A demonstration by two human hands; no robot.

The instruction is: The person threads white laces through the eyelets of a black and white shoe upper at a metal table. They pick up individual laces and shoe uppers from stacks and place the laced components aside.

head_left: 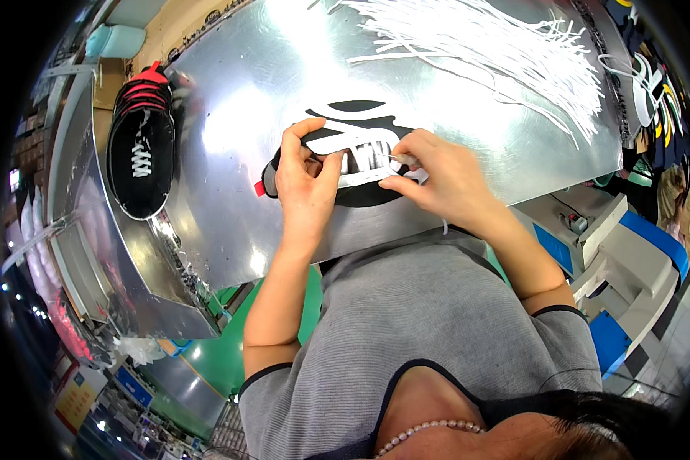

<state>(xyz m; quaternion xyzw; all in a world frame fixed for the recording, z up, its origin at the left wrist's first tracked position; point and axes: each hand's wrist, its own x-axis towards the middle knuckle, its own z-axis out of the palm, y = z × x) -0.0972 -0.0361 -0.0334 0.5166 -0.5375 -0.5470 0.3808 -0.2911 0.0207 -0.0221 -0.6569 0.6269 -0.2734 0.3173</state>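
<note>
A metal bench bears white laces heaped toward its far right corner; past the far left corner is a pale blue tub, contents hidden; nested black uppers lie by the left edge; close to the near edge, a black-and-white upper is held by the left hand, fingers parted; the right hand pinches a slim tool

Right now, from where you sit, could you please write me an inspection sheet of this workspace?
Surface: shiny metal table, bright glare patches.
Job's things: black-and-white shoe upper, partly hidden by the hands; slim tool at its laced opening.
Clutter: loose heap of white laces; black-and-red uppers stacked at left.
Left grip: holds the shoe upper's left part.
Right grip: pinches the slim tool.
Cables: thin dark cable beside grey-and-blue equipment.
Surroundings: green floor.
</note>
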